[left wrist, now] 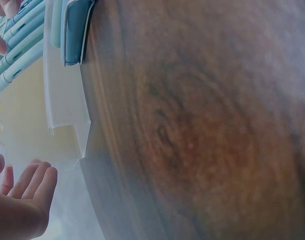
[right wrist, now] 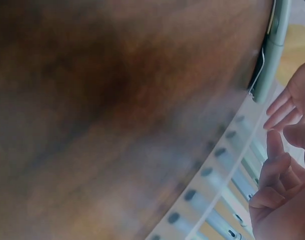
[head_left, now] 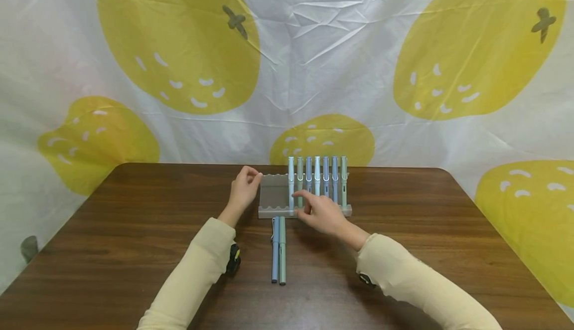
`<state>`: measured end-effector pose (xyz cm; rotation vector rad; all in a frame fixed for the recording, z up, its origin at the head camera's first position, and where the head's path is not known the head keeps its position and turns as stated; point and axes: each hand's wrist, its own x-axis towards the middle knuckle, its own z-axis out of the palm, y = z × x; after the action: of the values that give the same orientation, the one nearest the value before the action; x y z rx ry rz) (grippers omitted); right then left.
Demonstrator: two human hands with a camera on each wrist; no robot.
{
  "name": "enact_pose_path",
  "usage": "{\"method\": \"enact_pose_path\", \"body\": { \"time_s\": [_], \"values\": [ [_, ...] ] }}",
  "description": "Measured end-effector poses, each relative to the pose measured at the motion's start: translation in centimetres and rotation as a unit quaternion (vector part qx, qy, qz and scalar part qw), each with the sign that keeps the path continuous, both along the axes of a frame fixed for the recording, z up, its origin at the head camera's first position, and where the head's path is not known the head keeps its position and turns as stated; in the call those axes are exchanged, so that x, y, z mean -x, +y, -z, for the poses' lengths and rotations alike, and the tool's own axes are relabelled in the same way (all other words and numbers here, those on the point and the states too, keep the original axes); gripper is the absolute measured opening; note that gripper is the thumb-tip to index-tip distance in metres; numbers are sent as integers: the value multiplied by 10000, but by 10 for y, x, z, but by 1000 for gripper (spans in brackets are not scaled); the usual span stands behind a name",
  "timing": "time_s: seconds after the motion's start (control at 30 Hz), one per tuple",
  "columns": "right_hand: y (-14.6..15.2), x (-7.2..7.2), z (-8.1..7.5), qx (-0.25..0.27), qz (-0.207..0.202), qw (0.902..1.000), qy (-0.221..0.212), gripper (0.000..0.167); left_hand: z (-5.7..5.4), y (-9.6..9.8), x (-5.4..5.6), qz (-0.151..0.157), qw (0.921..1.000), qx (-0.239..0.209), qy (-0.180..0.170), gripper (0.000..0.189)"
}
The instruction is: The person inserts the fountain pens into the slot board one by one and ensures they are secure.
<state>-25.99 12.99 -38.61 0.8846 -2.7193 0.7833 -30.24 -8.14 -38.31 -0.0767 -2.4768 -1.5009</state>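
A clear pen rack (head_left: pixel 274 190) stands on the table with several capped fountain pens upright in its right part. My left hand (head_left: pixel 244 189) is at the rack's upper left corner, fingertips right by its side edge; the left wrist view shows its fingers (left wrist: pixel 35 182) extended with nothing between them. My right hand (head_left: pixel 324 214) is in front of the rack, index finger reaching to the leftmost pale blue pen (head_left: pixel 291 178), thumb lower and apart. Its other fingers (right wrist: pixel 273 192) are bent in. A blue pen (head_left: pixel 275 255) and a green pen (head_left: pixel 282 255) lie side by side before the rack.
The brown wooden table (head_left: pixel 148 250) extends on both sides of the rack. Behind its far edge hangs a white cloth (head_left: pixel 323 85) printed with big yellow fruit. The two loose pens lie between my forearms, their upper ends close to the rack's front lip.
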Motion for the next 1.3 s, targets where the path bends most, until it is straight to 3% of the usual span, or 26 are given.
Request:
{"method": "enact_pose_path", "body": {
  "time_s": [0.37, 0.6, 0.77, 1.03, 1.3],
  "values": [
    [-6, -8, 7, -2, -255, 9995, -201, 30, 2, 1, 2, -64, 9997, 50, 211, 15],
    [-10, -9, 11, -333, -764, 9950, -545, 34, 1, 1, 1, -88, 9999, 16, 93, 17],
    [-13, -9, 12, -592, -1068, 9913, -498, 37, 1, 0, 1, -89, 9999, 35, 96, 17],
    [-20, -11, 9, -859, -1069, 9898, -378, 34, 1, 0, 2, -71, 9999, 36, 145, 17],
    [-15, -6, 10, -949, -884, 9873, -919, 25, 1, 0, 2, -74, 9998, 51, 157, 16]
  ]
}}
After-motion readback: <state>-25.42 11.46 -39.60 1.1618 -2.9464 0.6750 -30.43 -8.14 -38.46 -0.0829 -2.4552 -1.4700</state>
